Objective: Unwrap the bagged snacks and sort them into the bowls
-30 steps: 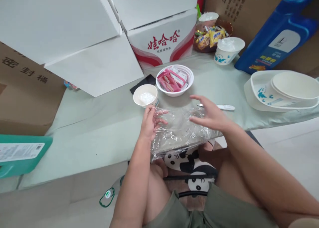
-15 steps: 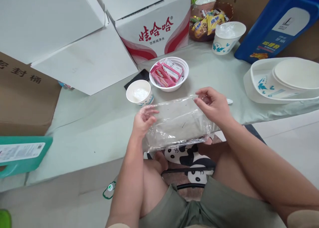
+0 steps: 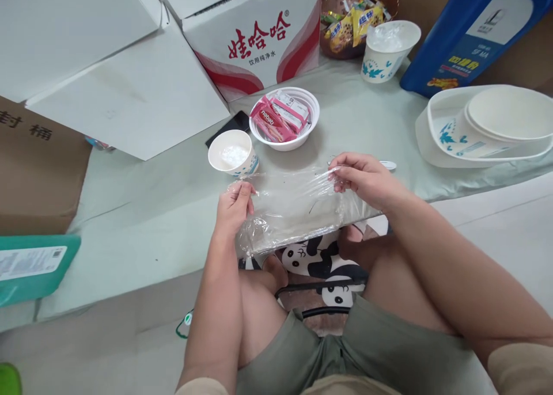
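Note:
A clear plastic bag point(image 3: 294, 208) is stretched flat between my two hands, above the front edge of the cloth-covered table. My left hand point(image 3: 235, 205) pinches its upper left corner, thumb against fingers. At the upper right corner my right hand point(image 3: 360, 179) grips the film, which creases toward the fingertips. Just beyond my left hand stands a paper cup point(image 3: 233, 153) with crumpled clear plastic inside. Behind the bag is a white bowl point(image 3: 285, 144) holding pink-wrapped snack packs point(image 3: 276, 118). Partly hidden behind my right hand lies a small white object point(image 3: 387, 165).
White cartons point(image 3: 259, 49) line the back left, with a dark flat object point(image 3: 228, 127) before them. At back right are a snack basket point(image 3: 343, 46), another paper cup point(image 3: 384, 55), a blue jug point(image 3: 466, 44) and a white container point(image 3: 432, 136) with stacked cups. A green container point(image 3: 38, 268) sits left.
Both hands have tightened their hold on the bag's upper corners, the left going from spread fingers to a pinch. The film is pulled tauter, and the whole view has shifted slightly.

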